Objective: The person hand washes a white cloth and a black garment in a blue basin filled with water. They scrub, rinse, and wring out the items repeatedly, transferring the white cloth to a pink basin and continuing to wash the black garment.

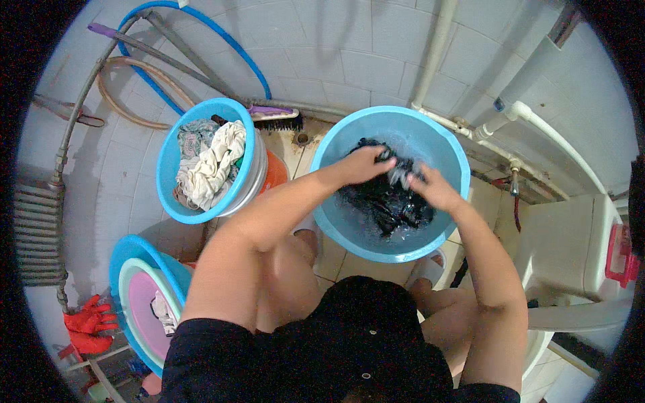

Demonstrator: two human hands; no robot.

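A light blue basin (459,161) of water stands on the floor before me, between my feet. Inside lies a dark, soaked garment (386,205), bunched and partly under the water. My left hand (368,165) reaches in from the left and grips a raised fold of this garment. Close by, my right hand (435,188) holds the same fold from the right, its fingers slightly blurred. Wet cloth stretches between the two hands just above the water. Their fingertips are partly hidden in the folds.
At the left, a blue basin (164,195) with light and grey clothes sits on a bucket (273,173). Nested basins (134,250) stand nearer, beside red gloves (91,326). A broom head (277,115) lies by the wall. Right are pipes (554,138) and a toilet tank (564,235).
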